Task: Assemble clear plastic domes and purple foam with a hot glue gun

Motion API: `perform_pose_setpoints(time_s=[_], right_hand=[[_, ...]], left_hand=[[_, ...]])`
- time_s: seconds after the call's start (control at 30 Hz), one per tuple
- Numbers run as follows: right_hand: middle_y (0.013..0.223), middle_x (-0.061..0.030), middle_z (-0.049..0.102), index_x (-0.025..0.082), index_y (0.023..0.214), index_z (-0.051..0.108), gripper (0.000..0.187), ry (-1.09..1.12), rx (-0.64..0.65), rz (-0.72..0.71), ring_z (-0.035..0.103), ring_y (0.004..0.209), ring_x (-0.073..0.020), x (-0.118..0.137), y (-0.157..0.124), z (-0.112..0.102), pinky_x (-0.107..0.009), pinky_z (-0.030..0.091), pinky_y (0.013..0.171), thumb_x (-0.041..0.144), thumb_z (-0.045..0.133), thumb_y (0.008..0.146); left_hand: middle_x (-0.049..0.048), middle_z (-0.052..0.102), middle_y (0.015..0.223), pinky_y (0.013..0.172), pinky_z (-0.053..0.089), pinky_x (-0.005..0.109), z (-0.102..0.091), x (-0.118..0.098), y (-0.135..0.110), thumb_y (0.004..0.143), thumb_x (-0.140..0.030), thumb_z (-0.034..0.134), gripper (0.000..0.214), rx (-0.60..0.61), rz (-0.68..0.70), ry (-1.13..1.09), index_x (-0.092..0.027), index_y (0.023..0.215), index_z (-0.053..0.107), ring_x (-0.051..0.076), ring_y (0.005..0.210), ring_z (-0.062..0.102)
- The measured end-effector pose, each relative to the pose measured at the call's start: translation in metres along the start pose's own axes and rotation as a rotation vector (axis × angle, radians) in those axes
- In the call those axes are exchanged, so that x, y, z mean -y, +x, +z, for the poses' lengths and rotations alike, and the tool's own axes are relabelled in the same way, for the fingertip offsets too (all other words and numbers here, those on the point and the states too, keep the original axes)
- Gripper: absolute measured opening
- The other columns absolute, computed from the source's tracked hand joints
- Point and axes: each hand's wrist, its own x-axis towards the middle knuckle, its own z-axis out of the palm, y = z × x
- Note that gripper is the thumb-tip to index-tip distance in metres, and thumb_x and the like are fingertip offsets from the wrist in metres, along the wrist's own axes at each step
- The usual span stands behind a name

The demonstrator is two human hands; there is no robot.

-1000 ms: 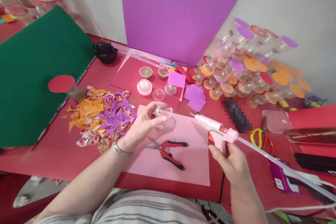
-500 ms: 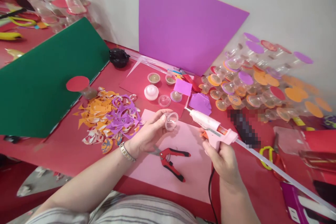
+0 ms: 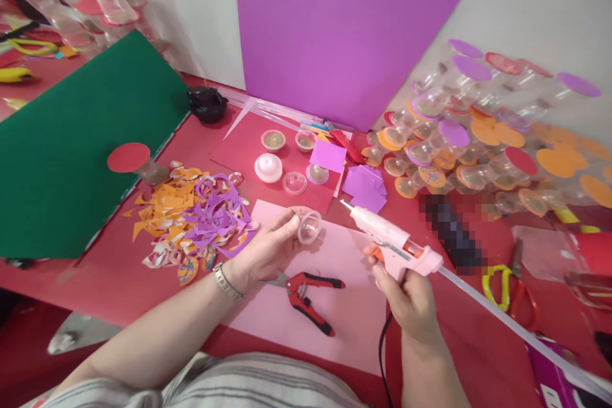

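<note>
A small clear plastic cup is pinched in my left hand, its round rim turned toward me. My right hand grips a pink glue gun by its handle, with a long glue stick trailing from the back. The nozzle points up and left, apart from the cup. Under my hands, red-handled pruning shears lie on a pink sheet. Beyond the cup are a clear lid, a white domed container and two cups of sand-like filling.
Orange and purple foam scraps are heaped on the left, before a leaning green board. Clear cup assemblies with coloured discs crowd the right. Scissors and purple cut pieces lie nearby. A purple sheet leans on the wall.
The glue gun has shifted slightly right and down. The cup in my left hand has turned a little, with its opening tilted more to the side. The whole view has shifted slightly.
</note>
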Motion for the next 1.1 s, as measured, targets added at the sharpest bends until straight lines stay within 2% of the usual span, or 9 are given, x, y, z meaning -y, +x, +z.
perform_pose_setpoints(time_s=[0.2, 0.33, 0.47, 0.6, 0.73, 0.93, 1.1], right_hand=[[0.094, -0.0088, 0.078, 0.02, 0.099, 0.073, 0.025, -0.014, -0.022, 0.027, 0.075, 0.09, -0.0257, 0.0, -0.009, 0.01, -0.038, 0.064, 0.078, 0.041, 0.064, 0.089], [0.097, -0.0085, 0.078, 0.021, 0.103, 0.072, 0.024, -0.007, -0.034, 0.067, 0.075, 0.092, -0.0262, -0.002, -0.015, 0.012, -0.04, 0.064, 0.082, 0.039, 0.065, 0.09], [0.09, -0.0077, 0.078, 0.02, 0.097, 0.074, 0.022, -0.095, 0.017, 0.0, 0.075, 0.082, -0.0251, -0.003, -0.011, 0.007, -0.037, 0.065, 0.074, 0.039, 0.066, 0.089], [0.087, -0.0064, 0.077, 0.021, 0.098, 0.074, 0.023, -0.131, 0.031, -0.016, 0.073, 0.071, -0.0224, -0.004, -0.01, 0.003, -0.035, 0.064, 0.065, 0.04, 0.067, 0.088], [0.087, -0.0063, 0.077, 0.021, 0.098, 0.073, 0.02, -0.133, 0.054, -0.063, 0.073, 0.072, -0.0221, -0.005, -0.011, 0.003, -0.035, 0.064, 0.067, 0.038, 0.067, 0.089], [0.085, -0.0069, 0.077, 0.023, 0.093, 0.074, 0.021, -0.165, 0.094, -0.099, 0.074, 0.077, -0.0257, -0.002, -0.008, 0.004, -0.039, 0.065, 0.072, 0.042, 0.069, 0.086], [0.085, -0.0063, 0.077, 0.024, 0.091, 0.074, 0.02, -0.122, -0.006, -0.1, 0.075, 0.08, -0.0266, -0.002, -0.014, 0.013, -0.039, 0.065, 0.072, 0.042, 0.067, 0.087]], left_hand=[[0.0052, 0.07, 0.099, 0.086, 0.055, 0.034, 0.001, -0.004, 0.0, 0.074, -0.051, 0.086, 0.046, -0.008, 0.011, -0.021, -0.019, 0.104, 0.071, 0.019, 0.092, 0.068], [0.005, 0.07, 0.104, 0.091, 0.053, 0.033, 0.0, -0.004, 0.0, 0.076, -0.052, 0.085, 0.044, -0.007, 0.019, -0.021, -0.02, 0.103, 0.073, 0.017, 0.094, 0.066], [0.0053, 0.069, 0.109, 0.095, 0.051, 0.033, -0.002, -0.003, 0.0, 0.079, -0.053, 0.082, 0.041, 0.01, 0.05, -0.04, -0.02, 0.103, 0.073, 0.017, 0.096, 0.065], [0.005, 0.07, 0.11, 0.087, 0.052, 0.031, -0.001, -0.006, -0.001, 0.079, -0.053, 0.082, 0.043, 0.001, 0.025, -0.081, -0.023, 0.107, 0.071, 0.017, 0.093, 0.065], [0.0037, 0.07, 0.106, 0.078, 0.052, 0.03, 0.001, -0.009, -0.002, 0.076, -0.053, 0.084, 0.044, 0.006, 0.028, -0.129, -0.025, 0.107, 0.07, 0.016, 0.087, 0.066], [0.0064, 0.068, 0.115, 0.088, 0.051, 0.034, 0.0, -0.007, -0.002, 0.079, -0.054, 0.081, 0.047, 0.056, 0.068, -0.093, -0.022, 0.112, 0.071, 0.017, 0.093, 0.065], [0.0049, 0.069, 0.105, 0.094, 0.047, 0.034, 0.001, -0.011, -0.005, 0.065, -0.031, 0.095, 0.058, 0.118, 0.112, -0.013, -0.023, 0.117, 0.069, 0.018, 0.096, 0.064]])
